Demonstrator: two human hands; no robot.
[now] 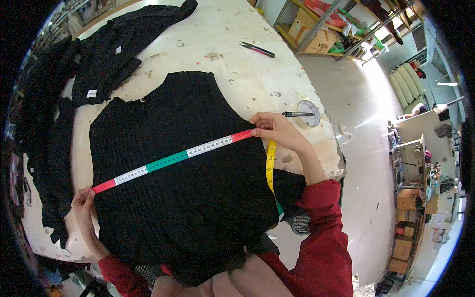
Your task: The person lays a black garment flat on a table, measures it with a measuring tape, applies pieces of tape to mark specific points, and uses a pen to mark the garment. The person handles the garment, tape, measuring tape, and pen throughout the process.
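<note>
A black sleeveless knit garment [173,208] lies flat on a pale, stained table [227,22]. A multicoloured measuring tape [166,161] is stretched at a slant across it. My left hand [86,208] pinches one end of the tape at the garment's left edge, fingers closed. At the right edge, below the garment's armhole, my right hand [279,132] is closed on the tape between thumb and fingers. A yellow length of the tape hangs past that hand down the garment's right side. A pen [292,114] and a roll of adhesive tape [314,120] lie just right of my right hand.
More black garments [114,44] are heaped along the table's left side. Thread snips [257,49] lie near the back. A floor aisle [361,148] runs to the right, bordered by metal shelving [321,34] with boxes and bags and, farther down, cartons [403,247] and benches.
</note>
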